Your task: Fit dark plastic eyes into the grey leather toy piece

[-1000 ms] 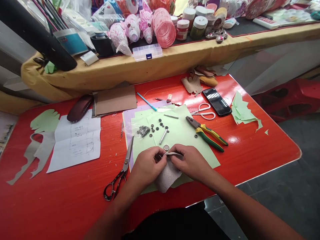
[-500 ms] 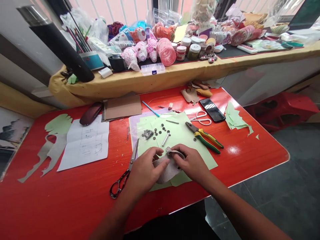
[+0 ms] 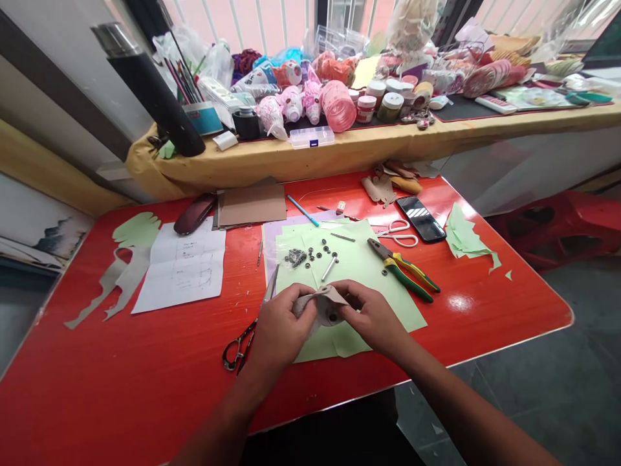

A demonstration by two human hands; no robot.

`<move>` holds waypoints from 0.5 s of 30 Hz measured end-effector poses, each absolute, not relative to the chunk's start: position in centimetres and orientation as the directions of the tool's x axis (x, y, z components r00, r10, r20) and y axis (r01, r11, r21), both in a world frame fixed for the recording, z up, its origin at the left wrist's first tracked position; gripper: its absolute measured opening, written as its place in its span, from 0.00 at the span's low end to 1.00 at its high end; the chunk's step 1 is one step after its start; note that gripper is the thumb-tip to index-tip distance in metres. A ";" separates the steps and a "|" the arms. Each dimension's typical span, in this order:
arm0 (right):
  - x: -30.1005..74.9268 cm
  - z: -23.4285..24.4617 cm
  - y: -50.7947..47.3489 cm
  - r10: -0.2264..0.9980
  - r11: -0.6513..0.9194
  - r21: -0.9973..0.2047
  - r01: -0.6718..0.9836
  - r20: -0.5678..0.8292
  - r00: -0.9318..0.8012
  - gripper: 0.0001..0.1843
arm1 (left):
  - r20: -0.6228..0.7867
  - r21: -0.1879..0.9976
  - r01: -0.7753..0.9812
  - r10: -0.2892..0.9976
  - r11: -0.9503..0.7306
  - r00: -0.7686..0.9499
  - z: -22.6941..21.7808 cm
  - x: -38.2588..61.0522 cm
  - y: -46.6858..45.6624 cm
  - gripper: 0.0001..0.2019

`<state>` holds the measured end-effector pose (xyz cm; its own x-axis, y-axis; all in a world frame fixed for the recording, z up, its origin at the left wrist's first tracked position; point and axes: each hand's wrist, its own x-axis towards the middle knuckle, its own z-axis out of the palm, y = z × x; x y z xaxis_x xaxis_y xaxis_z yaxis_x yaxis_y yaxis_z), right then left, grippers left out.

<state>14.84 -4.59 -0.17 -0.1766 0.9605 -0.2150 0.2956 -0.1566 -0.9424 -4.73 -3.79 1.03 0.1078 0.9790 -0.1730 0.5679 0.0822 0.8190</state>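
Between my two hands is a grey piece of leather or felt [image 3: 321,312], curled over, with a dark round snap fitting [image 3: 332,318] on its face. My left hand [image 3: 285,325] pinches its left side between thumb and fingers. On the right side, my right hand [image 3: 372,318] grips the edge, its fingertips partly behind the material. Just beyond lie a small metal rod [image 3: 328,268], several loose dark snap parts [image 3: 319,255] and a clear bag of them [image 3: 295,257], all on green paper [image 3: 383,304].
Pliers [image 3: 402,270] lie right of the papers; black-handled scissors [image 3: 240,346] sit by my left forearm. Farther off are white-handled scissors [image 3: 400,234], a phone [image 3: 421,219], a written sheet [image 3: 182,272], a dark mouse [image 3: 195,215] and brown board [image 3: 255,204]. A crowded ledge [image 3: 272,158] runs behind.
The view has shifted, so the table appears farther right. The grey piece is now lifted and folded, showing its snap fitting more fully. A metal ring seen by my right fingers is no longer visible.
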 end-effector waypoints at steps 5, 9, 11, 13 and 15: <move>15.0 0.2 -4.0 0.956 -0.166 -0.947 0.276 -0.223 -0.190 0.17 | -0.187 0.815 0.569 0.979 0.106 0.086 1.1 -4.6 -3.4 0.09; 15.2 0.2 -3.4 0.948 -0.168 -0.953 0.251 -0.226 -0.222 0.17 | -0.200 0.802 0.584 0.977 0.123 0.069 0.9 -4.5 -2.9 0.07; 15.3 0.1 -3.1 0.947 -0.170 -0.953 0.251 -0.228 -0.226 0.17 | -0.106 0.795 0.605 0.992 0.045 0.064 0.7 -4.5 -2.8 0.07; 15.4 -0.2 -2.9 0.946 -0.184 -0.955 0.231 -0.236 -0.221 0.16 | 0.143 0.747 0.651 0.989 -0.136 0.042 0.9 -4.4 -3.0 0.07; 15.6 -0.6 -2.7 0.945 -0.208 -0.959 0.191 -0.247 -0.213 0.15 | 0.443 0.617 0.709 0.896 -0.341 0.045 1.4 -4.3 -3.4 0.04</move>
